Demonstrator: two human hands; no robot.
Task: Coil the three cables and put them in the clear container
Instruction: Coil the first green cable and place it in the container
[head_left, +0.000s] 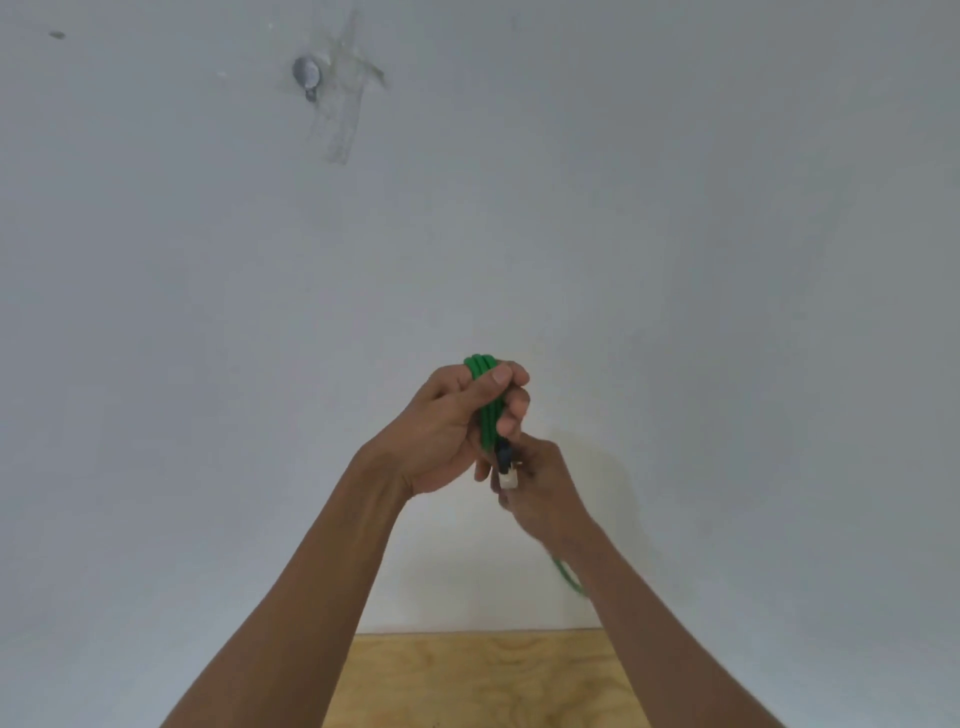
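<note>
A bundle of thin green cable (487, 400) is held upright in the left hand (457, 431), whose fingers and thumb are curled round its loops. Its pale plug end (508, 478) hangs just below, pinched by the right hand (540, 488). A loose green strand (569, 577) trails beneath the right forearm. A plywood worktop (483, 680) lies below; the clear container is not seen.

green cable (488, 410): mostly hidden in hands | wooden table (483, 680): cut off below
</note>
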